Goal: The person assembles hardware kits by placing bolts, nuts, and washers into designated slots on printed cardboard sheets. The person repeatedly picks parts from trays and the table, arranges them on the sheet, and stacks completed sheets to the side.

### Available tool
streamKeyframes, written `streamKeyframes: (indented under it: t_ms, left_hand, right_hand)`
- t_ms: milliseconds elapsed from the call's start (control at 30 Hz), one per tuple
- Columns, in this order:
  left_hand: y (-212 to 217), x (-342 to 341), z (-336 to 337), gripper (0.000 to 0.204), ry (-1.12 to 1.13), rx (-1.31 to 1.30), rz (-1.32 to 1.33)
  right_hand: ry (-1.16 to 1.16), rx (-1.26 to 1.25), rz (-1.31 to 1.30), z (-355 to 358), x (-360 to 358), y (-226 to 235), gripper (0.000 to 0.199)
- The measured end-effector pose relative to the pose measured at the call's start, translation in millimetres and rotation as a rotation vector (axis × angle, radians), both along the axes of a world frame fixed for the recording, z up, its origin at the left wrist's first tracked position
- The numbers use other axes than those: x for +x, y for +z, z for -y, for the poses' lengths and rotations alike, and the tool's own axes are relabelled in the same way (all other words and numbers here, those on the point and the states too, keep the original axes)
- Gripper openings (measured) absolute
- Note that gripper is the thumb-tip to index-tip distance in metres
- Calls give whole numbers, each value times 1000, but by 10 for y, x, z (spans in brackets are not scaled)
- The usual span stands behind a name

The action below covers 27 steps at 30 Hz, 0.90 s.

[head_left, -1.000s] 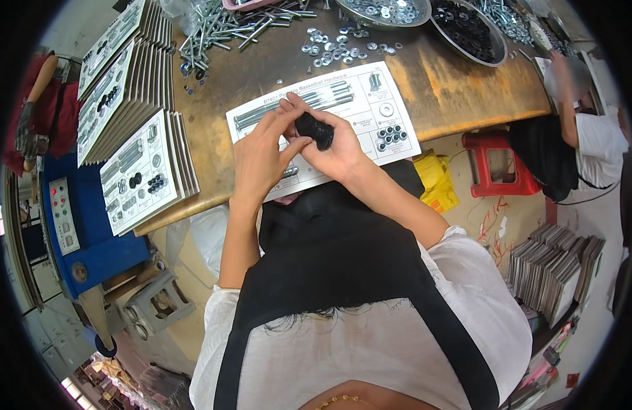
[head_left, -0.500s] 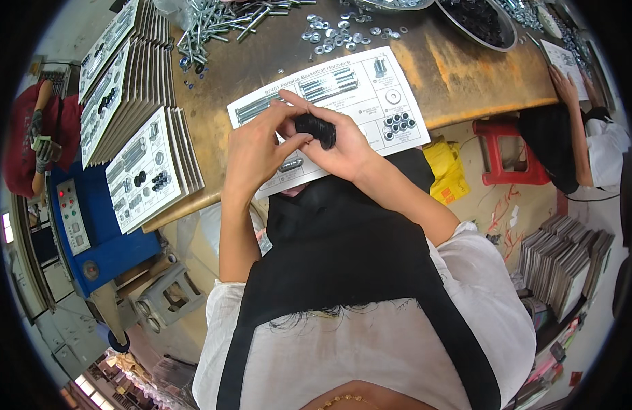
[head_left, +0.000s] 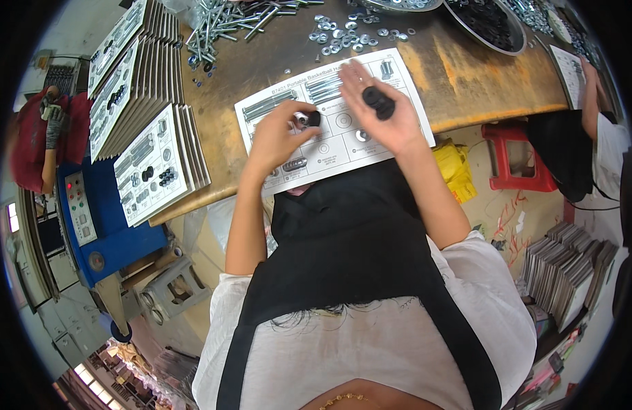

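A white card [head_left: 336,147] printed with pictures of bolts, washers and nuts lies tilted at the table's near edge. Over its middle, my left hand [head_left: 278,137] has thumb and fingers curled around a few black washers [head_left: 314,119]. My right hand [head_left: 384,119] is held palm up above the card's right part. Its fingers are stretched out, and a small heap of black washers [head_left: 378,102] rests in the palm. The exact number of washers in each hand cannot be made out.
Stacked cards [head_left: 152,164] fill the table's left side. Behind lie loose bolts [head_left: 223,27], scattered metal washers [head_left: 340,37] and a metal bowl of black washers [head_left: 490,27]. A red stool [head_left: 514,157] and another person's arm [head_left: 590,99] are at right.
My hands were together around a stack of black washers and have separated. The right moved right, fingers extended, with part of the stack; the left keeps the rest.
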<state>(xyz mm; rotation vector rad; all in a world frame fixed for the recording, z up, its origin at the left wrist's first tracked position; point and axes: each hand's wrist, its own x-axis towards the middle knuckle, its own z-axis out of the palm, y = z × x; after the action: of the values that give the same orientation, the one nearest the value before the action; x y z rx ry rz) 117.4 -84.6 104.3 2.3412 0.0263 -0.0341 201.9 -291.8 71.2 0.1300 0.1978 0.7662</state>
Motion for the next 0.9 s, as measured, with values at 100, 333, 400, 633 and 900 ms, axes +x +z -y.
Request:
streamKeyframes:
  t_ms: [100, 333, 400, 633, 900]
  left_hand:
    - [-171, 223, 257, 32, -183, 259, 77]
    - [-386, 491, 528, 30, -325, 202, 25]
    - [-380, 498, 535, 32, -324, 173, -2]
    - [117, 486, 745, 26, -177, -5, 245]
    - [208, 515, 849, 33, -266, 67, 282]
  right_hand:
    - [-85, -7, 75, 164, 124, 22, 48]
    - [-134, -13, 46, 422, 68, 4, 47]
    - [-147, -41, 4, 482, 10, -1, 47]
    - [-69, -32, 63, 422, -10, -111, 47]
    - [-74, -314, 138, 226, -123, 144, 43]
